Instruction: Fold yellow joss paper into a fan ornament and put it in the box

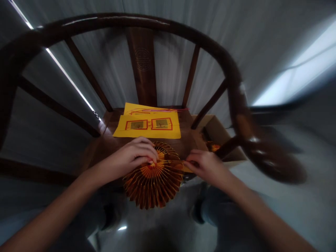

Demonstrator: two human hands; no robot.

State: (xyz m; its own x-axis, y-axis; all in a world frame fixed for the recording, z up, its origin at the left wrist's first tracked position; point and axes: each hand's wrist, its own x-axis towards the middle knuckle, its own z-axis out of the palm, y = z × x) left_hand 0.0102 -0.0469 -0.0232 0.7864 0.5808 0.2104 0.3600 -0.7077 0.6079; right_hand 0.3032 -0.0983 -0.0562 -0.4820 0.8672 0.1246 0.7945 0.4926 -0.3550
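Note:
A round pleated paper rosette [154,190], orange-brown with yellow fold edges, is fanned out over the front edge of the wooden seat. My left hand [139,154] lies over its upper left part, with the fingers closed on the folds near the centre. At the rosette's right side, my right hand [203,162] pinches the end of a fold, thumb and forefinger together. Just behind on the seat are yellow paper sheets [149,133] printed with two red-framed panels. Thin pink-red strips [160,110] lie across the rear sheet.
The dark wooden chair [143,66] curves round the work with its back rail and spindles; its right armrest [267,154] reaches forward. An open cardboard box [217,127] holding something orange stands right of the seat. My legs are below, on either side.

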